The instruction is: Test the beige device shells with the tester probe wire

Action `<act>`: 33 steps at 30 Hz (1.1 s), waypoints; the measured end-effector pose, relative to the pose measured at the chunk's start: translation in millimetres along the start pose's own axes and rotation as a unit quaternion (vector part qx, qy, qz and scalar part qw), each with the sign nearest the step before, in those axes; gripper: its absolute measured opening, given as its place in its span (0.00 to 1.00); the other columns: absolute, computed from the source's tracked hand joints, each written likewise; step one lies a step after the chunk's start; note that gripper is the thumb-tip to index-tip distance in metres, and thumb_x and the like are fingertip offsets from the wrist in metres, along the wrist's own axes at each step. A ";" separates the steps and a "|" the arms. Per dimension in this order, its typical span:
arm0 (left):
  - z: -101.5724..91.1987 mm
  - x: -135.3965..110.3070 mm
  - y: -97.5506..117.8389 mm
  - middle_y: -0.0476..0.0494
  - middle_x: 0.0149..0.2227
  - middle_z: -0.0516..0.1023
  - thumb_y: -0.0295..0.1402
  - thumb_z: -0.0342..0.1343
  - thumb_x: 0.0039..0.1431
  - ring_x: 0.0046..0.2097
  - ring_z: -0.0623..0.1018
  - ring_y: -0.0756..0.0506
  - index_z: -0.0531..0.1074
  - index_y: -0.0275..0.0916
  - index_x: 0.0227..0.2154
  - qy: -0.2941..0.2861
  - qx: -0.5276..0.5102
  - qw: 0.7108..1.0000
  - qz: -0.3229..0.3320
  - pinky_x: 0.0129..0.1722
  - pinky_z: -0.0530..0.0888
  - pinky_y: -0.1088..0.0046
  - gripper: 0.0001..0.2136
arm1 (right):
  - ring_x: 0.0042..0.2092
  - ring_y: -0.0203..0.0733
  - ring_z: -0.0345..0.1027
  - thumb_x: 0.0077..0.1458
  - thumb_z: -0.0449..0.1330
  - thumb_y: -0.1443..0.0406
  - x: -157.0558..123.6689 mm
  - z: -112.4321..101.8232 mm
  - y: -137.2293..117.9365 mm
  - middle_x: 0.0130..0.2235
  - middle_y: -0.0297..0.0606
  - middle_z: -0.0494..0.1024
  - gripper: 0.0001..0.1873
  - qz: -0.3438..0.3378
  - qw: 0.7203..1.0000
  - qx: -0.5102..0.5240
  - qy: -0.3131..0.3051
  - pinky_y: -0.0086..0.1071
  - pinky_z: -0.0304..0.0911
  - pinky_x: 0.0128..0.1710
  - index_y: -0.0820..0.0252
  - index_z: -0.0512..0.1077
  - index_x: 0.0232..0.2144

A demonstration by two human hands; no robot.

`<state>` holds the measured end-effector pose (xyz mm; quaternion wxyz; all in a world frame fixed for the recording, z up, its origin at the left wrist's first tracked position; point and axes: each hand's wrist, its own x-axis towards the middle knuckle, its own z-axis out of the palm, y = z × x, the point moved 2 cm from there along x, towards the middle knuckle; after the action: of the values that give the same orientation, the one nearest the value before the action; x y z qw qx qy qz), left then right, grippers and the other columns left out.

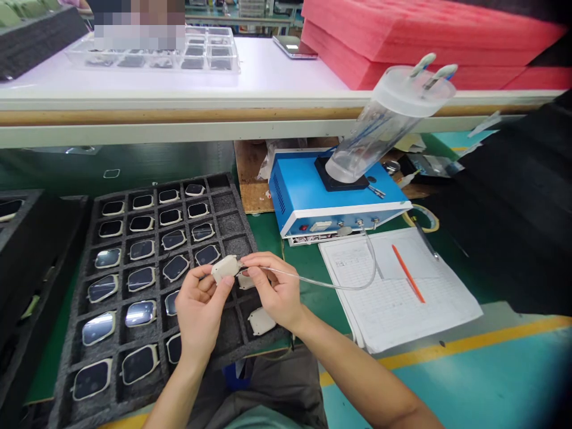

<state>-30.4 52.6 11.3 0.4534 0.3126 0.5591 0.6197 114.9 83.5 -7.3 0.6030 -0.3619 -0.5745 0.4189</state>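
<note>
Between the thumb and fingers of my left hand [200,310] is a cream watch case [226,268], its back toward me. My right hand [277,289] pinches the end of a clear thin tube [333,286] against the case's right edge; the exact contact is hidden by my fingers. The tube curves over to the front of a blue box-shaped machine [339,208]. Beneath both hands lies a dark foam tray [230,333] with rows of watch cases, mostly with dark screens up. Close to my right hand, another cream case [261,322] lies back up in its compartment.
A clear cylinder [373,128] stands tilted on the machine. Right of it lie papers [357,310] with an orange pen [407,274] and a tape roll [426,219]. Red foam blocks [402,36] and a clear compartment box [210,50] sit on the shelf above.
</note>
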 end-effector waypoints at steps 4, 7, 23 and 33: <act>-1.0 1.0 -1.4 0.38 0.40 0.87 0.37 0.76 0.45 0.42 0.86 0.41 0.71 0.38 0.38 0.000 0.000 1.000 0.000 0.45 0.82 0.68 0.22 | 0.44 0.43 0.80 0.66 0.60 0.62 0.9 0.2 -0.6 0.44 0.43 0.83 0.08 -0.005 1.000 -0.008 -0.001 0.37 0.80 0.42 0.53 0.80 0.41; -1.9 1.9 -2.6 0.39 0.40 0.87 0.35 0.76 0.45 0.41 0.86 0.44 0.72 0.38 0.39 0.000 -0.012 1.000 0.001 0.43 0.81 0.72 0.21 | 0.44 0.43 0.80 0.66 0.60 0.62 1.7 0.5 -0.9 0.43 0.42 0.83 0.08 -0.007 1.000 -0.012 -0.001 0.36 0.80 0.41 0.53 0.80 0.40; 0.0 2.7 0.0 0.41 0.39 0.87 0.34 0.78 0.43 0.40 0.87 0.45 0.72 0.38 0.39 0.009 -0.020 1.000 -0.008 0.43 0.81 0.76 0.23 | 0.44 0.42 0.80 0.66 0.60 0.64 4.3 1.7 -3.1 0.43 0.41 0.83 0.08 -0.020 1.000 -0.001 -0.003 0.35 0.79 0.40 0.53 0.80 0.41; -1.9 3.7 -2.8 0.41 0.39 0.87 0.34 0.77 0.43 0.40 0.87 0.46 0.73 0.37 0.39 0.015 -0.019 1.000 -0.009 0.42 0.81 0.79 0.22 | 0.44 0.42 0.80 0.66 0.60 0.65 5.2 1.3 -3.4 0.43 0.42 0.83 0.08 -0.020 1.000 0.001 -0.004 0.34 0.79 0.40 0.54 0.80 0.41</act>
<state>-33.0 55.1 7.8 0.4564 0.2899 0.5565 0.6308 113.9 87.0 -2.0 0.6093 -0.3486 -0.5835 0.4084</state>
